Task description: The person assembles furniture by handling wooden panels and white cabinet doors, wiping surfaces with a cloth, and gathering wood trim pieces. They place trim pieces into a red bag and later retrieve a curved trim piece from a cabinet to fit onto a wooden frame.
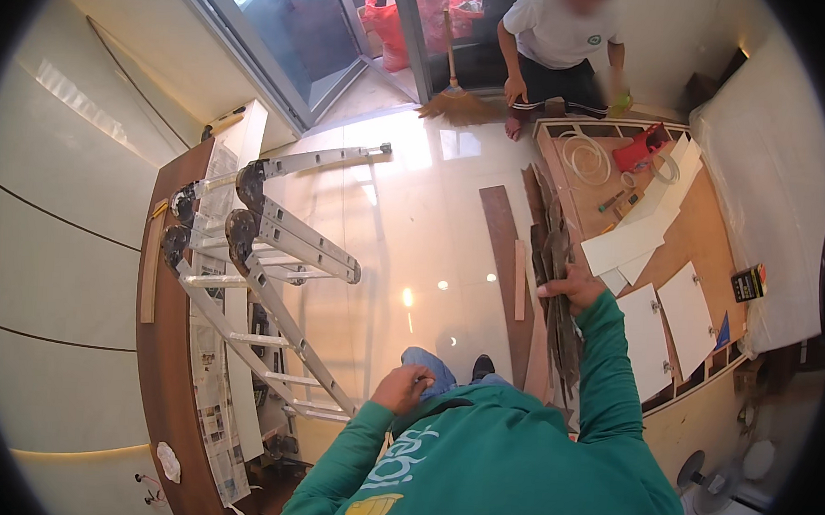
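Observation:
My right hand (574, 289) is closed round a bundle of dark, rough-edged wooden strips (558, 242), its thumb lying across them. The strips stand lengthwise beside the worktable, running from near my body toward its far corner. My left hand (404, 388) is held by my thigh with the fingers curled in; whether anything small is inside them cannot be made out. On the floor just left of the bundle lie a long brown board (501, 253) and a short, paler wood strip (520, 280).
A folding aluminium ladder (278, 330) stands at left beside a brown wooden panel (161, 347). Right, a low worktable (703, 231) carries white panels (652, 223), a coiled tube (585, 161) and a red container (640, 148). A broom (453, 101) and another person (560, 32) are at the back.

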Tool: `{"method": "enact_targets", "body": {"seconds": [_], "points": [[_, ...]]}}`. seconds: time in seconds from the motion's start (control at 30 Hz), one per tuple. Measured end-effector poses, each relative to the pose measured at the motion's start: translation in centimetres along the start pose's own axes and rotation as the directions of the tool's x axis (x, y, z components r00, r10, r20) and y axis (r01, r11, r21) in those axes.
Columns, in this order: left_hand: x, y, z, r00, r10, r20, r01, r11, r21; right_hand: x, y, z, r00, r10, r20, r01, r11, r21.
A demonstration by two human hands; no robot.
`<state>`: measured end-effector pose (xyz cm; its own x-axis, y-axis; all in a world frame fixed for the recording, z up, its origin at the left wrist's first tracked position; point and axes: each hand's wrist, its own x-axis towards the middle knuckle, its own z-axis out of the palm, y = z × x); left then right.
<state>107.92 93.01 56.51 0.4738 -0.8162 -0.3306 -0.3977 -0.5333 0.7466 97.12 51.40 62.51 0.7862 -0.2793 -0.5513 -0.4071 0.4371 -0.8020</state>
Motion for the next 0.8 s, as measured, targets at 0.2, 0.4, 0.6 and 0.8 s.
{"method": "enact_targets", "body": {"seconds": [0.2,0.4,0.6,0.8], "points": [[8.2,-2.7,-14.7,0.980,-0.111,-0.167,0.081,0.981,-0.175,18.8,-12.4,9.4,0.992,-0.064,0.108,0.064,0.998,0.005],[21.3,-4.7,-31.4,0.900,0.042,-0.434,-0.072,0.996,-0.053,36.6,-24.7,17.0,0.987,-0.096,0.127,0.091,0.995,0.044],[34.9,-3.6,-46.7,0.894,-0.091,-0.438,-0.138,0.875,-0.464,50.0,-35.2,24.1,0.980,-0.109,0.169,0.091,0.990,0.111],[48.7,-8.6,-56.0,0.895,-0.203,-0.397,-0.036,0.855,-0.518,66.2,-44.3,27.4,0.975,-0.103,0.196,0.093,0.994,0.058]]}}
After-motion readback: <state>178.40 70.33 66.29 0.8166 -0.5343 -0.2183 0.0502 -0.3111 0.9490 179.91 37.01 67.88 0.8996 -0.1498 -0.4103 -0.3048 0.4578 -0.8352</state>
